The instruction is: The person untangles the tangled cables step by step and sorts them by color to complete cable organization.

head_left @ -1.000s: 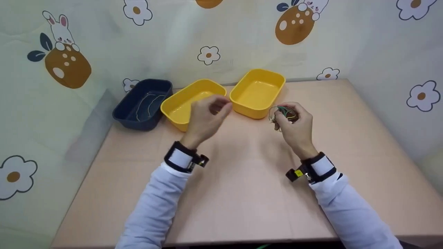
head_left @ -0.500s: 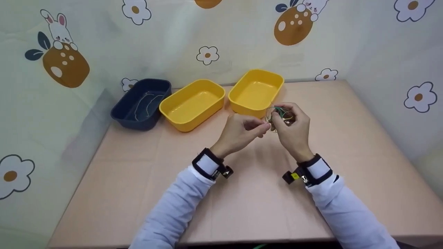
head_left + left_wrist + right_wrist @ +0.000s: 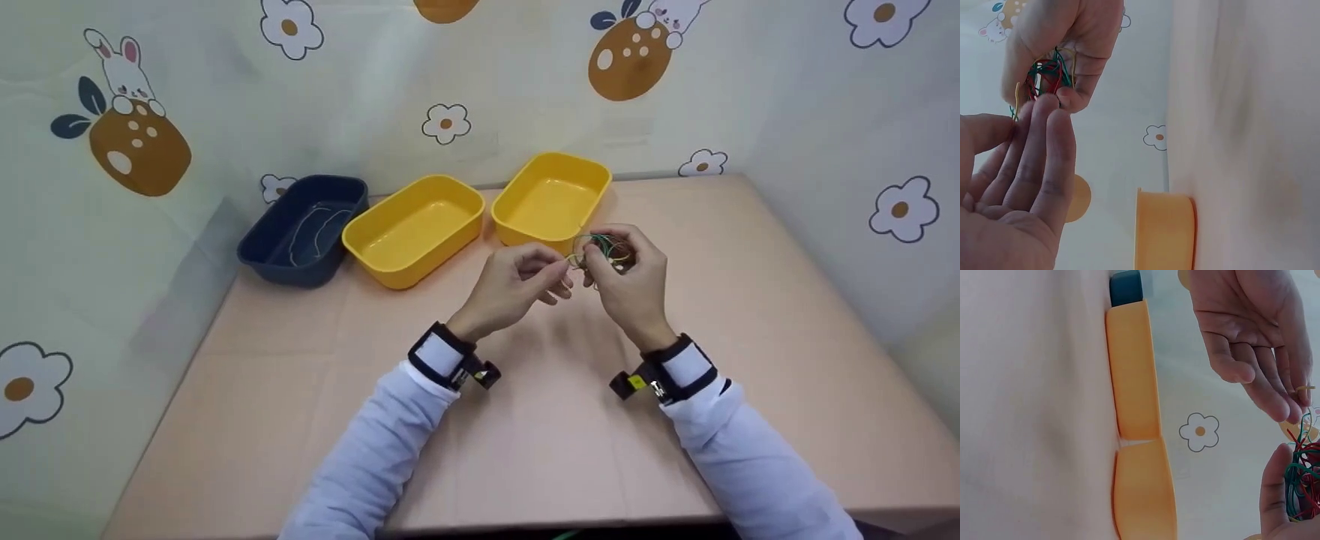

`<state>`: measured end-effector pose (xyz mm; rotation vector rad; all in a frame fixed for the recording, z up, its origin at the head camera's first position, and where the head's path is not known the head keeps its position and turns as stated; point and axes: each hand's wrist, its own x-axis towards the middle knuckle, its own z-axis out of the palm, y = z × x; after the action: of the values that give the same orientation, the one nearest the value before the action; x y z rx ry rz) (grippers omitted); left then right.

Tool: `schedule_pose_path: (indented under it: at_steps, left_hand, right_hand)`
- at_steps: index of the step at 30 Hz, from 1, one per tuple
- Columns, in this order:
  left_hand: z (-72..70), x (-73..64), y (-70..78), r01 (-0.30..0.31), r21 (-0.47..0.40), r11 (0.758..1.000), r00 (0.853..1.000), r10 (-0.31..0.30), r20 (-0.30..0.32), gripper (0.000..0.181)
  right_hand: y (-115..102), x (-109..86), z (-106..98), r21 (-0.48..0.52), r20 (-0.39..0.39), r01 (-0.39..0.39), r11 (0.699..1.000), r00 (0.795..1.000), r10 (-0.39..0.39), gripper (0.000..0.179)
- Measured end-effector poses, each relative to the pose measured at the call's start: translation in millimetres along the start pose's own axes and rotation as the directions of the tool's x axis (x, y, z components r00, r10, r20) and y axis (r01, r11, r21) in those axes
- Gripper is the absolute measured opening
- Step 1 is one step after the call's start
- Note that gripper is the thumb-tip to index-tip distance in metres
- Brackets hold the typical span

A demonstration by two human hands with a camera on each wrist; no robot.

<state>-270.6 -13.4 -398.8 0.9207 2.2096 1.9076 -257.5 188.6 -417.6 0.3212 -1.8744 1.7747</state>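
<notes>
Gripping a tangled bundle of thin red, green and yellow wires (image 3: 1301, 477) with curled fingers: right hand (image 3: 634, 279). Left hand (image 3: 504, 292) is pinching a thin yellow strand (image 3: 1017, 100), thumb against finger; strand is pointing roughly to 12 in left wrist view. Head view: bundle is lying at 2 o'clock from left hand, just beside its fingertips. Can't tell if strand is joining the bundle.

I've got a peach-coloured table (image 3: 750, 300) in front of me, faint creases and all. Pale walls (image 3: 525, 75) hem it in, printed with flowers (image 3: 446, 124) and bunnies (image 3: 127, 82) hugging brown fruit (image 3: 146, 161); light's pretty soft.
</notes>
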Motion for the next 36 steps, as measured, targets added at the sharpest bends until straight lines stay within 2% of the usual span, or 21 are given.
schedule_pose_path:
  at_steps: [2,4,11,18,23,26,28,30,33,36]
  left_hand:
    - [-4.0,-0.6,0.7,0.006,-0.013,1.0,1.0,-0.006,0.019,0.017]
    - [-8.6,-1.2,2.1,0.005,0.01,1.0,0.999,-0.005,0.039,0.016]
    - [-25.4,-2.3,9.7,-0.028,0.186,0.982,0.993,0.005,0.12,0.015]
    - [-46.5,-5.4,20.9,-0.043,0.249,0.968,0.992,0.012,0.123,0.013]
    - [-61.9,-7.0,24.2,-0.051,0.301,0.952,0.997,0.034,0.063,0.013]
    - [-70.9,-8.5,24.7,-0.058,0.328,0.943,0.998,0.063,-0.005,0.014]
    - [-76.8,-9.4,24.5,-0.065,0.341,0.938,0.995,0.089,-0.054,0.016]
    - [-82.2,-10.1,24.0,-0.068,0.358,0.931,0.989,0.111,-0.101,0.016]
    - [-89.3,-11.0,23.8,-0.066,0.384,0.921,0.979,0.134,-0.154,0.017]
    - [-94.1,-11.6,24.2,-0.057,0.41,0.91,0.974,0.142,-0.18,0.018]
  right_hand:
    - [-0.3,-0.1,0.0,-0.01,-0.001,-0.008,1.0,1.0,0.008,0.017]
    - [-0.4,0.0,-0.3,-0.017,-0.005,-0.015,1.0,1.0,0.015,0.016]
    - [1.4,-1.0,-2.7,-0.025,0.008,-0.03,0.999,1.0,0.03,0.015]
    - [4.4,3.0,-7.4,-0.028,-0.003,-0.093,0.995,0.996,0.093,0.016]
    - [5.6,6.9,-11.4,-0.013,0.001,-0.128,0.992,0.992,0.128,0.017]
    - [5.8,8.1,-13.7,0.018,0.055,-0.148,0.989,0.988,0.147,0.016]
    - [5.6,8.7,-15.0,0.036,0.119,-0.156,0.987,0.981,0.15,0.018]
    - [5.7,9.2,-16.1,0.066,0.194,-0.169,0.983,0.969,0.154,0.02]
    - [5.8,9.1,-17.1,0.115,0.301,-0.212,0.97,0.939,0.17,0.024]
    - [5.5,8.6,-17.6,0.17,0.359,-0.274,0.947,0.912,0.2,0.024]
